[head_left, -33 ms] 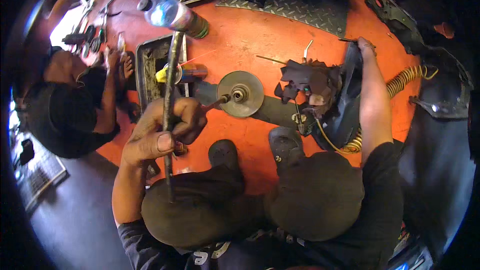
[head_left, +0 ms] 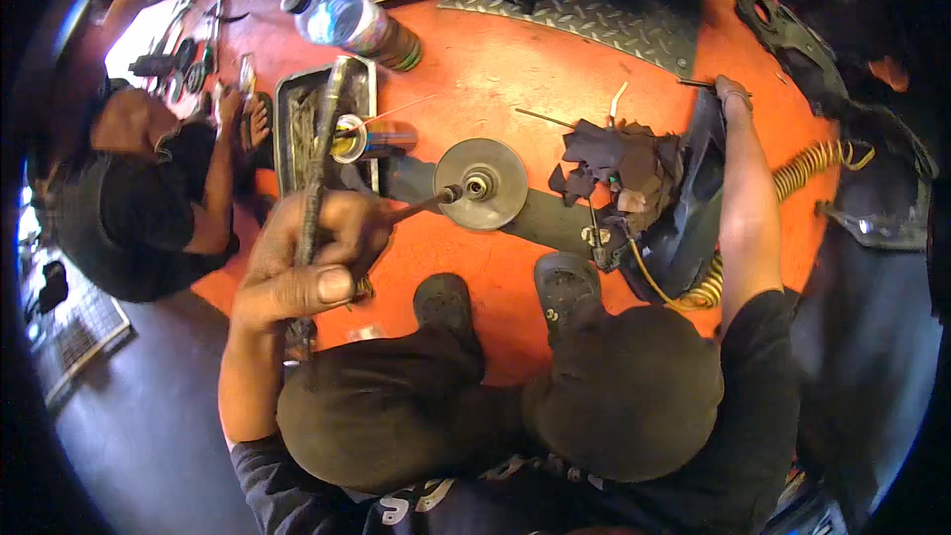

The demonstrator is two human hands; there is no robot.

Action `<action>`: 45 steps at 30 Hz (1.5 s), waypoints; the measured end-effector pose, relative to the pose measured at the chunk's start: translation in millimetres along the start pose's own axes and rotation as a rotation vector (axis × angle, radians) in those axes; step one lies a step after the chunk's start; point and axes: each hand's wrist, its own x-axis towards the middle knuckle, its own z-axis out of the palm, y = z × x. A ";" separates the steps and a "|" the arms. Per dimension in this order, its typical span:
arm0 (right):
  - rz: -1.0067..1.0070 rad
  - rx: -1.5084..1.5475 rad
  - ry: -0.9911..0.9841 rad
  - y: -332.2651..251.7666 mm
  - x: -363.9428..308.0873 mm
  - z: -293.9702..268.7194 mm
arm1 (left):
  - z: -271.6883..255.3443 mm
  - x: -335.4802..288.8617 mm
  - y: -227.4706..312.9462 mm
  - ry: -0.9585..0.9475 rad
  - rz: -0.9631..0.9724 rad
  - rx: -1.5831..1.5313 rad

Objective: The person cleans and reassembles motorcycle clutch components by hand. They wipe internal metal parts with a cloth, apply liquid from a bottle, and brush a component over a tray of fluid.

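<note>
Over a red floor point(head_left: 466, 89), the left hand point(head_left: 337, 238) grips a T-shaped tool point(head_left: 323, 139), its tip near the hub of a metal disc point(head_left: 500, 193) lying there; the right hand point(head_left: 733, 99) has an unclear hold. Farther out are a tread plate point(head_left: 584, 25) and, leftward, another person point(head_left: 129, 198).

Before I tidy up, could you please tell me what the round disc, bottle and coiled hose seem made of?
Round disc: probably bare metal, given its grey sheen. Bottle: likely clear plastic, its upper part see-through and shiny. Coiled hose: perhaps glossy yellow plastic, judging by its bright loops.
</note>
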 end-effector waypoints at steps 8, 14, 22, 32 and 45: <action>-0.574 0.599 0.696 -69.0 -98.9 -66.4 | 11.6 -2.7 -30.4 0.317 -0.103 0.108; -1.107 1.669 -0.779 -49.1 -304.1 -231.4 | -11.3 0.4 -76.6 0.191 -0.045 0.150; -0.926 1.320 -1.005 -64.8 -532.1 -96.2 | -30.8 -4.5 -102.6 0.168 0.067 0.181; -1.084 1.179 -1.004 -91.1 -553.1 -39.1 | -29.7 3.1 -117.5 0.119 0.145 0.131; -0.948 1.118 -1.100 -110.6 -566.2 -39.1 | -30.8 4.5 -116.9 0.226 -0.079 0.022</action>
